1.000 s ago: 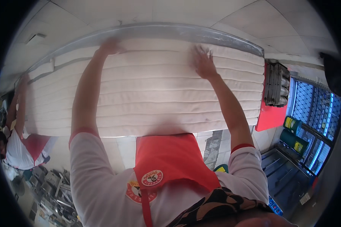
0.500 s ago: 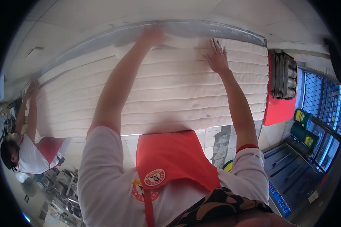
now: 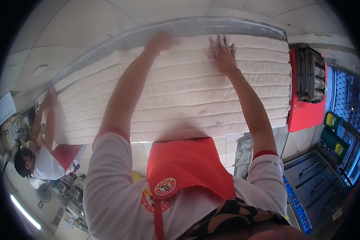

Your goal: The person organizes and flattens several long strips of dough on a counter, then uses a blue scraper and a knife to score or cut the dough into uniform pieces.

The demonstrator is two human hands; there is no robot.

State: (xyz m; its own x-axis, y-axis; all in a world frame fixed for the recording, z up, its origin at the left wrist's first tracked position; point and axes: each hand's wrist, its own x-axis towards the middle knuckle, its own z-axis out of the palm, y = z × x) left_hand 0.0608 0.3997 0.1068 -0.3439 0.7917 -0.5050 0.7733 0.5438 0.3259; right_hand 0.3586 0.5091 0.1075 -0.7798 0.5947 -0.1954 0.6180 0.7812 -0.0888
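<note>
Evidently the long metal worktop [image 3: 204, 25] has to be this big because of what it carries: it spans the scene from left to right, its grey margin showing along the far side. Pale dough strips [image 3: 212, 92] fill most of it, laid lengthwise and side by side, probably so that each long piece lies straight and fully supported. At the near right stands a dark metal unit [image 3: 316, 174] with handles and a blue control strip. A co-worker [image 3: 48, 164] leans in at the left end, hands [image 3: 50, 98] at the strip ends, a place likely out of the wearer's reach. A smaller red worktop [image 3: 306, 118] adjoins the right end; baking pans [image 3: 312, 76] sit grouped on it, perhaps to stay handy yet off the dough.

Both of the wearer's arms stretch across the strips to the far rows. The right hand [image 3: 223, 56] lies over them, fingers [image 3: 221, 41] spread wide and pale-dusted, gripping nothing; the flat pose seems meant to press without pinching. The left hand [image 3: 161, 42] is at the farthest strip, but blur hides whether its fingers are wide or narrow.
</note>
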